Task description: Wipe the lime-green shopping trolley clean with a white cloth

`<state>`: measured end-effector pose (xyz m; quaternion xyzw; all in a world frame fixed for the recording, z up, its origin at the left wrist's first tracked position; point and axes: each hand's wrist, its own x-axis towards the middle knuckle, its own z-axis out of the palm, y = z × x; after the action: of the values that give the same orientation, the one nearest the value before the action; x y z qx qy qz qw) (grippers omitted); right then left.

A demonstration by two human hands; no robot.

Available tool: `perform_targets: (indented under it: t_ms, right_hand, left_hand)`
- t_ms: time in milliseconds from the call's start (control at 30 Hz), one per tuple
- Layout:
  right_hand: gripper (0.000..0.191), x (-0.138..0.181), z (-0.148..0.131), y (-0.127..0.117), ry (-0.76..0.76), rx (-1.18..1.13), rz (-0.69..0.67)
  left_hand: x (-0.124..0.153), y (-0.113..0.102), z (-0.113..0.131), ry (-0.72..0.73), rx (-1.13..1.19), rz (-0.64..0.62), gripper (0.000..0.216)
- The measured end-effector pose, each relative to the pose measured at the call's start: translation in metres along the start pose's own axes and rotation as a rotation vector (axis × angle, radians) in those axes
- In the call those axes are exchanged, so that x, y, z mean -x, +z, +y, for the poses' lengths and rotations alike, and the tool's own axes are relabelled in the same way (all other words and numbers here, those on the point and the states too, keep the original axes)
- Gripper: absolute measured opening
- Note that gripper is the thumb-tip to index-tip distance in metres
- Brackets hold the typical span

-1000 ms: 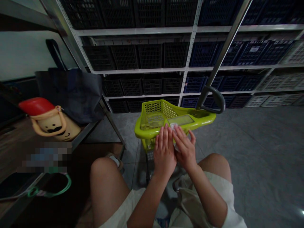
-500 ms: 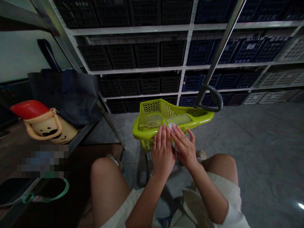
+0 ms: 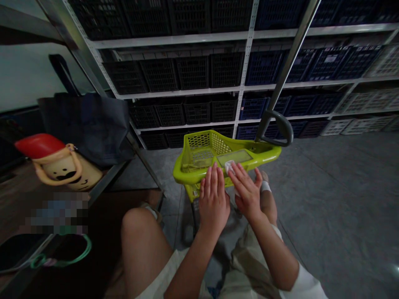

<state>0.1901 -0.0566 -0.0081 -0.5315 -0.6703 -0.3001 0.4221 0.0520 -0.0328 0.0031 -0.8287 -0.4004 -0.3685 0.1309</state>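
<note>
My left hand is held up flat, fingers straight and together, back toward me. My right hand lies beside it, fingers spread, pressing a small white wipe or tissue that shows at its fingertips and below its palm, between the two hands. Both hands hover just in front of a lime-green toy-sized shopping cart with a mesh basket and a grey handle. I am seated with my left knee bent up and my right leg stretched toward the cart.
White metal shelving full of black and blue plastic crates lines the back wall. On my left, a metal rack holds a dark bag, a cream bottle with a red cap and a green cord. Grey tiled floor spreads to the right.
My right leg has straightened forward, so its knee has dropped and the foot now lies by the cart. The right hand has shifted slightly up and right with the white wipe; the left hand barely moved.
</note>
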Motion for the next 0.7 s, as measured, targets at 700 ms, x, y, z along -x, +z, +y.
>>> perform_targets:
  t_ms: [700]
  right_hand:
    - [0.065, -0.001, -0.005, 0.005, 0.262, 0.003, 0.095]
  left_hand:
    - [0.001, 0.001, 0.002, -0.016, -0.019, 0.006, 0.072]
